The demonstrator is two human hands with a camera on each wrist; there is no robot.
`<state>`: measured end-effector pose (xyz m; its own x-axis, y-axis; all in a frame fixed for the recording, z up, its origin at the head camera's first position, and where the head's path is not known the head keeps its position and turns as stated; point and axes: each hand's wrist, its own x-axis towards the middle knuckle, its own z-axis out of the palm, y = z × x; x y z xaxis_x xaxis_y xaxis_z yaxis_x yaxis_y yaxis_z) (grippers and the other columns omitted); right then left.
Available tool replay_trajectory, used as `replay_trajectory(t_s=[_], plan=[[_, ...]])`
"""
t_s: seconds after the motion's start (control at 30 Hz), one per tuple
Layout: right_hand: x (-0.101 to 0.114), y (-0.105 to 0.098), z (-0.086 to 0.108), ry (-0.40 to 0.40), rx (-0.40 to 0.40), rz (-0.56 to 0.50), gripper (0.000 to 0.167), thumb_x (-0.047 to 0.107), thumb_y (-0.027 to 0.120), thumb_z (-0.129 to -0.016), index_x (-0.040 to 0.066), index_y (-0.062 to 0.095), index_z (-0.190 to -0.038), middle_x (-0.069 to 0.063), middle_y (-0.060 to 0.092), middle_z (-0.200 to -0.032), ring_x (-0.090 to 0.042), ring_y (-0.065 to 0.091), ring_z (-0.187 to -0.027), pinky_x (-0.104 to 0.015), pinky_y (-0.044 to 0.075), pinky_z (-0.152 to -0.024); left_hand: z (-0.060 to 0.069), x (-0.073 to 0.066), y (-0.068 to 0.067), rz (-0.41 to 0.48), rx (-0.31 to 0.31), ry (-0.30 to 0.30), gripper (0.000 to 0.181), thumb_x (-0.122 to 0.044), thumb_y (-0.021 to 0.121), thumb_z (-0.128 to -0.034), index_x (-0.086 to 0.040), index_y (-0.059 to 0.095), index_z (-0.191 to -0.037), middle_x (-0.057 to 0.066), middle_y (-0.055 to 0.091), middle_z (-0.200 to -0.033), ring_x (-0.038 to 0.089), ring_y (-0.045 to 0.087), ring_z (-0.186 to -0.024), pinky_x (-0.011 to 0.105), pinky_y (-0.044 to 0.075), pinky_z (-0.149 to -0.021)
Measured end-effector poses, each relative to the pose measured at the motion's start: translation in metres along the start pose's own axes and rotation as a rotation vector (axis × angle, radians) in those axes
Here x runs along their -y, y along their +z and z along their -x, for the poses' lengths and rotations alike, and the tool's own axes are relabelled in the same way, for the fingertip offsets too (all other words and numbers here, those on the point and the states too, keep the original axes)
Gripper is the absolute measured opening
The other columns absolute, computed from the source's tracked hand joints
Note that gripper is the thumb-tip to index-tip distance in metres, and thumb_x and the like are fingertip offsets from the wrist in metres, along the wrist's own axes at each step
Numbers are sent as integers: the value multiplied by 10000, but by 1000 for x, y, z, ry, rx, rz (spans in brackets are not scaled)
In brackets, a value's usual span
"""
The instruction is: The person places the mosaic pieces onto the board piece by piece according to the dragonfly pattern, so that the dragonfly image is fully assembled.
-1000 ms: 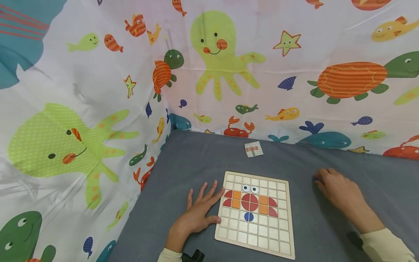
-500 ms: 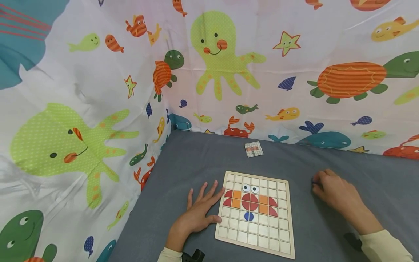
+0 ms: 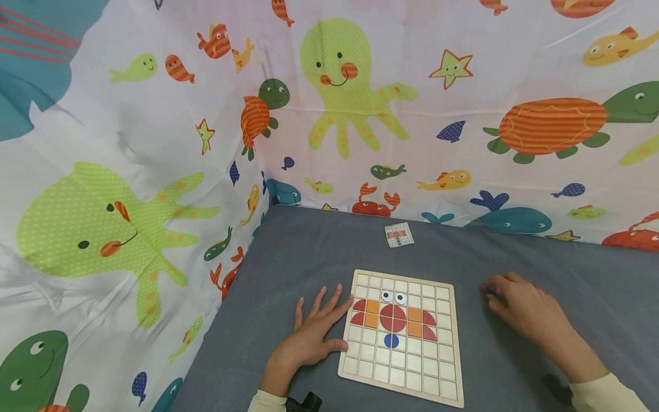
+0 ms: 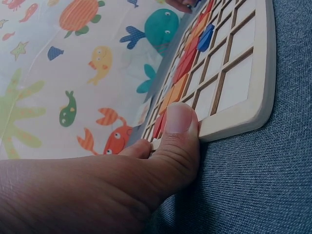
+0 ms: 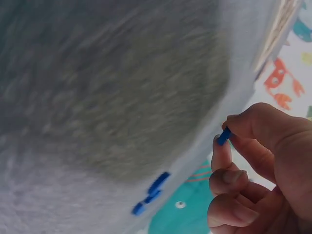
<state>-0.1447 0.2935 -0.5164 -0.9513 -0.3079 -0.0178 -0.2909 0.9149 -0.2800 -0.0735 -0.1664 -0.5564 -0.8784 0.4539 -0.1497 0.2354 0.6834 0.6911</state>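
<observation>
A square wooden grid board (image 3: 401, 389) lies on the grey cloth. Red and orange tiles, two eye tiles and blue tiles (image 3: 391, 341) fill some of its cells. My left hand (image 3: 307, 339) rests at the board's left edge with fingers spread and mostly straight. In the left wrist view its thumb (image 4: 178, 131) lies against the wooden rim. To the right of the board, my right hand (image 3: 530, 309) pinches a small blue tile (image 5: 224, 136) between thumb and index finger. The other fingers are curled.
A small printed pattern card (image 3: 399, 235) lies behind the board. Loose blue tiles (image 5: 158, 183) lie on the cloth near the right hand. A curtain (image 3: 216, 91) printed with sea animals rises along the back and left.
My right hand has moved slightly left toward the board, and the blue tile now shows between its fingertips. The left hand and the board have stayed in place.
</observation>
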Motion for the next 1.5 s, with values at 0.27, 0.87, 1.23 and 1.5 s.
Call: replay_trajectory(t_s=[0.27,0.87,1.23,1.5], plan=[[51,-10,8,-74,-66,-69,235,197,826,-933,115,717,-1124,-14,704,-1008,-199,708,-850,-392,563,-567,3,-9,-7,-15,0,21,922,-439,715,-933,-319,232,-1709,43,87,-1787,409,-31,-1635,781,-151,-1173],[144,12,13,-466,135,-350,131,97,772,-975,200,745,-1052,150,708,-988,34,595,-858,-225,589,-725,3,-9,-6,-23,3,-3,918,-449,723,-929,-307,255,-1705,40,88,-1785,397,-29,-1637,762,-162,-1185],[172,29,6,-611,149,-304,118,182,800,-961,287,767,-1004,166,610,-1022,63,584,-860,-224,571,-732,3,-10,-7,-41,17,-20,921,-456,718,-918,-297,264,-1704,37,96,-1785,390,-18,-1639,749,-135,-1204],[175,36,6,-594,151,-248,133,171,869,-889,275,814,-953,161,534,-976,62,528,-767,-145,513,-629,2,-11,-6,-67,20,-41,919,-479,709,-915,-305,269,-1702,3,88,-1784,361,-25,-1643,735,-121,-1219]])
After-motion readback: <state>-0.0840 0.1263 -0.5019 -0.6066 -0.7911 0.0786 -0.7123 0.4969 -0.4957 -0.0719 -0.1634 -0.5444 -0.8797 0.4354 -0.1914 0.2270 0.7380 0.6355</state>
